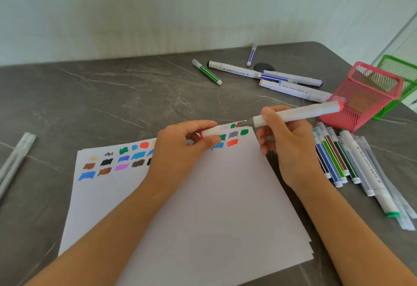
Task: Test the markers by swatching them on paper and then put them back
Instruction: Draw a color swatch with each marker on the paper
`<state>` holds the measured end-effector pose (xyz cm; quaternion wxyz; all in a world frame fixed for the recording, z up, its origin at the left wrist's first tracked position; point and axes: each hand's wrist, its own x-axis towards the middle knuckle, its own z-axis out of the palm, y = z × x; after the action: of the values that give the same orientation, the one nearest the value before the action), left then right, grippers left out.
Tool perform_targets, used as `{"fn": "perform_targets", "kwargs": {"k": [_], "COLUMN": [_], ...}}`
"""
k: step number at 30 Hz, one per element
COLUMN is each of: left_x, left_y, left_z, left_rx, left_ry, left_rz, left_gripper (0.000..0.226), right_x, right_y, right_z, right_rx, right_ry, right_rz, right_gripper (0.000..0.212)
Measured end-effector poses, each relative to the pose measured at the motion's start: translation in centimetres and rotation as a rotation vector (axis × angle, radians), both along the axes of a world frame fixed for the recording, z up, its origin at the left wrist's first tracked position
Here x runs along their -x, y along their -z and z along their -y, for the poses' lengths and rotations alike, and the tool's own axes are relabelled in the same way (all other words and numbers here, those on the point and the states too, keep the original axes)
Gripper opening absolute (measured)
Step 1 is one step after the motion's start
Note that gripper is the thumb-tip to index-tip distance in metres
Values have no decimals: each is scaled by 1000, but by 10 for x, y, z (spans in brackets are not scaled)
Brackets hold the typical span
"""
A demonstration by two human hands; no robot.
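Observation:
A white paper sheet [203,206] lies on the grey table, with several colour swatches along its far edge. My right hand [286,148] grips a white marker with a red end [300,112], its tip pointing left over the paper's far right corner. My left hand [180,148] pinches the marker's white cap with a red end [209,132], a short gap from the tip. A row of markers [347,159] lies right of the paper. More markers [270,76] are scattered at the back.
A pink mesh holder [370,87] stands at the right, with a green mesh holder [401,71] behind it. A pale marker [15,159] lies at the left edge. A wall runs behind the table.

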<state>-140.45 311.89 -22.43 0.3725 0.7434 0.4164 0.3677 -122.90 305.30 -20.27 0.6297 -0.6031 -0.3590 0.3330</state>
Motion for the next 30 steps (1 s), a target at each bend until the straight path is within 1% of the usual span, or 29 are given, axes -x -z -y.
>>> {"fn": "perform_targets", "kwargs": {"k": [2, 6, 12, 15, 17, 19, 23, 25, 28, 30], "left_x": [0, 0, -1, -2, -2, -2, -5, -6, -7, -9], "left_y": [0, -1, -3, -2, -2, -1, 1, 4, 4, 4], "left_z": [1, 1, 2, 2, 3, 6, 12, 14, 16, 19], "left_rx": [2, -11, -60, -109, -176, -287, -527, -568, -569, -642], "left_ry": [7, 29, 41, 78, 94, 83, 10, 0, -16, -48], "left_rz": [21, 36, 44, 68, 54, 26, 6, 6, 38, 30], "left_gripper": [24, 25, 28, 25, 28, 35, 31, 29, 26, 25], "right_x": [1, 4, 8, 12, 14, 17, 21, 22, 23, 24], "right_y": [-1, -2, -2, -2, -2, -1, 1, 2, 3, 3], "right_z": [1, 2, 2, 3, 3, 3, 3, 4, 5, 4], "right_rx": [-9, -21, -17, -32, -33, -39, -63, -69, -75, -85], "right_ry": [-59, -143, -197, -245, -259, -248, -211, -209, -215, -219], "right_rz": [-64, -53, -33, -27, -30, -39, -59, -49, -35, -49], "right_gripper": [14, 25, 25, 25, 28, 31, 25, 27, 28, 24]}}
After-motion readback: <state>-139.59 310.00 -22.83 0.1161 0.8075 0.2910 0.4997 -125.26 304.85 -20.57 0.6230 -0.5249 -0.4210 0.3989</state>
